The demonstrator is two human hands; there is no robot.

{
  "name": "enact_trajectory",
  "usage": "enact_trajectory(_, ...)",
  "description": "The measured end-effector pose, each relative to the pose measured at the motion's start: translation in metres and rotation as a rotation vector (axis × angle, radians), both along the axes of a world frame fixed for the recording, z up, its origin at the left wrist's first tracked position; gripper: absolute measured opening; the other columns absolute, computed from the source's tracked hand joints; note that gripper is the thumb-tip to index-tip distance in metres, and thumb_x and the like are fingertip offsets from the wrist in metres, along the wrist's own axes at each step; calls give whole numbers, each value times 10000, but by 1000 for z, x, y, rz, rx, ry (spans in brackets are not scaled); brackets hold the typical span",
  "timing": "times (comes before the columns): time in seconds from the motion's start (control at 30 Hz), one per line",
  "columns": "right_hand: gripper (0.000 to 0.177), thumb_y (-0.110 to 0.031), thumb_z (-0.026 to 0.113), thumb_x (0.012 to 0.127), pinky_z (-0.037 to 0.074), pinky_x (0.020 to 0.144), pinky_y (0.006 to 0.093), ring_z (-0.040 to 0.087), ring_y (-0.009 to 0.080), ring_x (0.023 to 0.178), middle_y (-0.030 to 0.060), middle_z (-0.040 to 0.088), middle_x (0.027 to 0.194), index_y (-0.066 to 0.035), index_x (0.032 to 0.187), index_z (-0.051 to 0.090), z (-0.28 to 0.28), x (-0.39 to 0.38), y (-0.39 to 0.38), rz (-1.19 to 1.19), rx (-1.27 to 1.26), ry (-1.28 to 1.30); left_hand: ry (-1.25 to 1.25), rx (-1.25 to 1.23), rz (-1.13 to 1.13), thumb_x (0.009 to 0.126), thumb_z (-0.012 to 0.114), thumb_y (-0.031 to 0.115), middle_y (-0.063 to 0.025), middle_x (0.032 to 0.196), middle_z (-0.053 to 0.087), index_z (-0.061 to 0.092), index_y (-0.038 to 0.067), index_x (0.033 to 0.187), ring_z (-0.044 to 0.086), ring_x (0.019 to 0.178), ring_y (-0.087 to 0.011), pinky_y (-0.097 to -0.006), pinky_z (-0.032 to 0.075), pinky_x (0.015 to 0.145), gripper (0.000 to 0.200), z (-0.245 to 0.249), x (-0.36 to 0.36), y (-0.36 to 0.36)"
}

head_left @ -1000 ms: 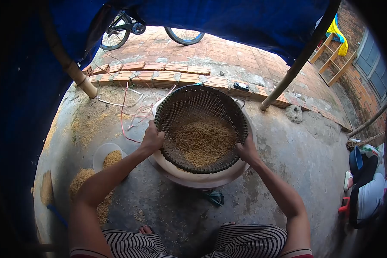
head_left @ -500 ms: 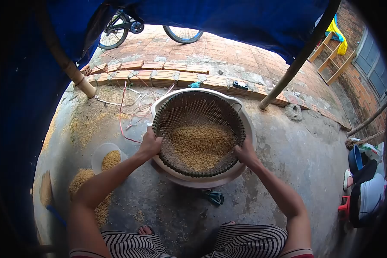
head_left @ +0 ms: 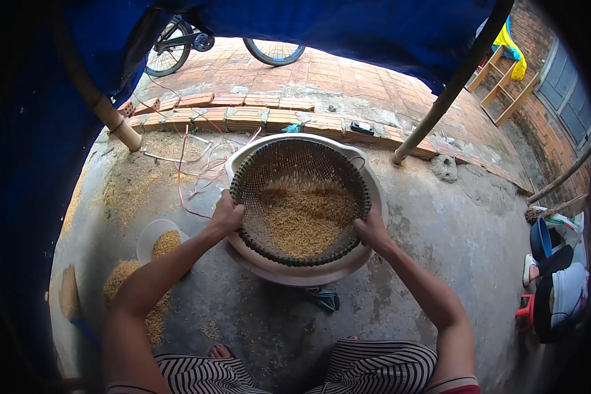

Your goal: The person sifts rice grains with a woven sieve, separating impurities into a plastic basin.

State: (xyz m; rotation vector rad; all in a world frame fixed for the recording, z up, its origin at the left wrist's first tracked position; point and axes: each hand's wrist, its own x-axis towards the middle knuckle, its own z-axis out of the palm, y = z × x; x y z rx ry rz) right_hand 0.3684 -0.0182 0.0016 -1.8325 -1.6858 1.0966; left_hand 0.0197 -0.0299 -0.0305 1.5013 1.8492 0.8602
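Grain [head_left: 306, 223] has shifted, far edge blurred; left hand [head_left: 227, 214] and right hand [head_left: 373, 230] clamp basket [head_left: 295, 156] rim, much left inside.

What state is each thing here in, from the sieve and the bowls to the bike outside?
Left hand: closed on the sieve's rim
Right hand: closed on the sieve's rim
Sieve: held over the basin, grain inside
Basin: under the sieve, contents mostly hidden
Grain in the sieve: loose, heaped toward the middle
White bowl: tilted, partly filled with grain
Grain pile: loose on the floor
Bike: upright, only its lower part visible
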Motion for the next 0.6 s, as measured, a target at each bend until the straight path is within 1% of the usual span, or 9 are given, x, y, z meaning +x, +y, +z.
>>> enact_trajectory(0.03,471,-125,477,759,464,403,340,563,251,460,173,572,684,56,1156,298,-9,1,-4,16,130,26,0,-3,1,739,481,64,-169,850,560,369,-54,1054,568,777,-220,-322,461,681,354,-3,-1,-4)
enact_trajectory(0.13,507,-97,471,755,500,545,377,599,308,634,228,565,836,54,1195,272,22,-6,-13,-1,56,42,-85,25,4,717,473,48,-193,764,554,375,-66,977,574,682,-298,-388,453,615,300,4,4,-9)
enact_trajectory(0.17,507,-97,471,755,500,545,377,599,308,634,228,565,836,54,1195,272,10,-2,-6,-8,59,43,-143,235,-23,720,462,30,-201,807,557,362,-65,1027,576,728,-309,-390,454,655,336,9,5,-11)
enact_trajectory(0.23,497,-74,469,765,477,585,390,586,298,664,182,552,806,8,1192,225,-14,2,10,68,825,10,-109,543,-76,728,424,-19,-219,943,550,299,-59,1160,563,881,-333,-392,433,785,452,35,11,-18)
enact_trajectory(0.27,497,-74,469,765,477,585,390,586,298,664,182,552,806,8,1192,225,-16,3,10,66,830,10,-127,662,-91,729,415,-22,-221,986,535,287,-61,1166,542,935,-338,-388,410,829,457,46,16,-21)
enact_trajectory(0.33,518,-41,456,734,404,852,456,455,419,1056,299,398,1166,61,1208,275,7,-12,-2,-28,722,162,33,830,-72,729,409,-28,-228,957,540,273,-64,1175,555,894,-338,-393,427,792,467,45,16,-20)
enact_trajectory(0.47,502,-62,464,737,433,799,461,524,421,953,296,492,1030,67,1185,280,-27,3,23,46,575,-112,-87,212,5,729,452,20,-220,783,554,340,-72,1026,576,708,-306,-413,447,640,330,25,3,2)
enact_trajectory(0.53,476,-85,474,736,462,744,453,570,412,797,263,559,851,66,1153,299,-14,-1,12,25,142,-30,-9,89,26,742,461,58,-178,798,570,374,-70,1028,584,712,-233,-347,465,649,325,10,2,-4)
enact_trajectory(0.6,452,-104,483,735,481,692,443,574,406,662,215,571,691,63,1123,320,6,-9,-5,-13,68,6,11,60,22,740,456,54,-170,791,568,375,-65,1024,581,710,-233,-352,464,652,318,8,1,-12)
